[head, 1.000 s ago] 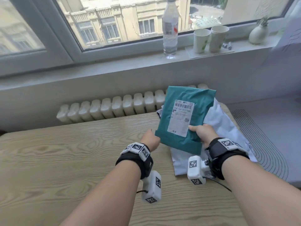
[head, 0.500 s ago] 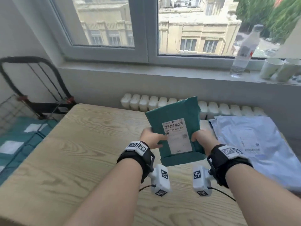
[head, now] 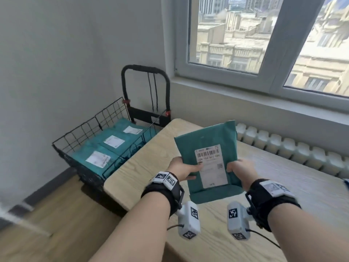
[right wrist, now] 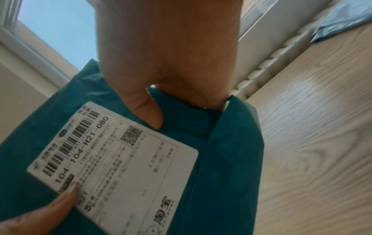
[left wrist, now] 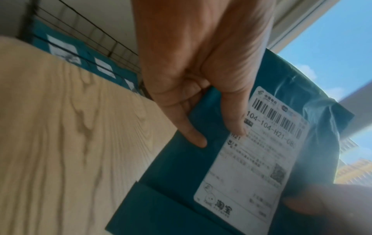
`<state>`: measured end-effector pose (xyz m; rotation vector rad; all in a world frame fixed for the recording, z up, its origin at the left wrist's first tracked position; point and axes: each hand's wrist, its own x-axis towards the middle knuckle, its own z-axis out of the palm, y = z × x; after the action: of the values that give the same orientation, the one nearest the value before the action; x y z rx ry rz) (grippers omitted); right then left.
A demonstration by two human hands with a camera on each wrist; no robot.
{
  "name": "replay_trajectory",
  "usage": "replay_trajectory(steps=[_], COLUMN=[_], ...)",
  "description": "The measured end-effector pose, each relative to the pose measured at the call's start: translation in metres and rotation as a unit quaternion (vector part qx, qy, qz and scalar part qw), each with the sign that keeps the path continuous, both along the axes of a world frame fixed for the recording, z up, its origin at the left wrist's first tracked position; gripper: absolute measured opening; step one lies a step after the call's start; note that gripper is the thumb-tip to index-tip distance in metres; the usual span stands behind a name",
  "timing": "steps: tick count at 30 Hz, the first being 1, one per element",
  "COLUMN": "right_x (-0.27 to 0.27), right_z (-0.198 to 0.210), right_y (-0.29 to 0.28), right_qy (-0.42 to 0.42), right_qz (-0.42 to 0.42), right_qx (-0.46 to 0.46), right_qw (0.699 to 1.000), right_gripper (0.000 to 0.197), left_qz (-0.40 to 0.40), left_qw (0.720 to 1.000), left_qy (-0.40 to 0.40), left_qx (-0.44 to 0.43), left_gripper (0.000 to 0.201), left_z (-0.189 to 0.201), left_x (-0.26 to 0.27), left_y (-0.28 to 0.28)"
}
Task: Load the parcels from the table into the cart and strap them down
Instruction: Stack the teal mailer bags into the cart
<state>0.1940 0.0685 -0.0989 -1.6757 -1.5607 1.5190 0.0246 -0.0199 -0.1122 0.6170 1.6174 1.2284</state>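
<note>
Both hands hold a teal parcel (head: 205, 142) with a white shipping label above the wooden table (head: 151, 157), tilted with its top away from me. My left hand (head: 184, 170) grips its left edge, thumb on the label (left wrist: 251, 152). My right hand (head: 239, 170) grips the right edge, thumb on the front (right wrist: 153, 117). The black wire cart (head: 88, 133) stands on the floor left of the table and holds three teal parcels (head: 111, 142) lying flat. A pale blue parcel (right wrist: 342, 23) lies farther right on the table.
The cart's black handle frame (head: 145, 91) rises at its far end, with cords hanging from it. A white radiator (head: 294, 154) runs behind the table under the window sill. A grey wall stands left of the cart. Wooden floor (head: 56, 214) shows below the cart.
The view has swung left, from the window sill and blue parcel to the cart. The teal parcel has travelled left with both hands, which keep the same hold.
</note>
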Motion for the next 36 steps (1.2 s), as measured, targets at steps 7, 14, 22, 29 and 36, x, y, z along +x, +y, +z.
replay_trajectory(steps=[7,14,22,29,36], right_x=[-0.096,-0.154,-0.228,-0.299,-0.334], right_z=[-0.005,-0.016,-0.031,-0.039,-0.037], right_y=[-0.042,-0.051,-0.024,0.024,0.075], right_qy=[-0.001,-0.058,-0.026,0.061,0.165], right_qz=[0.092,0.127,0.138,0.057,0.029], right_qx=[0.018,0.066,-0.03,-0.058,-0.126], right_qw=[0.996,0.988,0.99,0.995,0.978], right_gripper=[0.017,0.036,0.064,0.09,0.042], left_qz=[0.071,0.161,0.24,0.269,0.296], left_qw=[0.997,0.985,0.968,0.96,0.942], left_qy=[0.022,-0.04,-0.06,-0.071,-0.155], left_qx=[0.026,0.041,0.051,0.04,0.033], left_gripper=[0.03,0.016,0.022,0.042,0.048], left_z=[-0.002,-0.007,-0.013,-0.014,-0.02], left_x=[-0.093,-0.162,-0.236,-0.304,-0.351], left_y=[-0.053,-0.077,-0.064,-0.009,0.055])
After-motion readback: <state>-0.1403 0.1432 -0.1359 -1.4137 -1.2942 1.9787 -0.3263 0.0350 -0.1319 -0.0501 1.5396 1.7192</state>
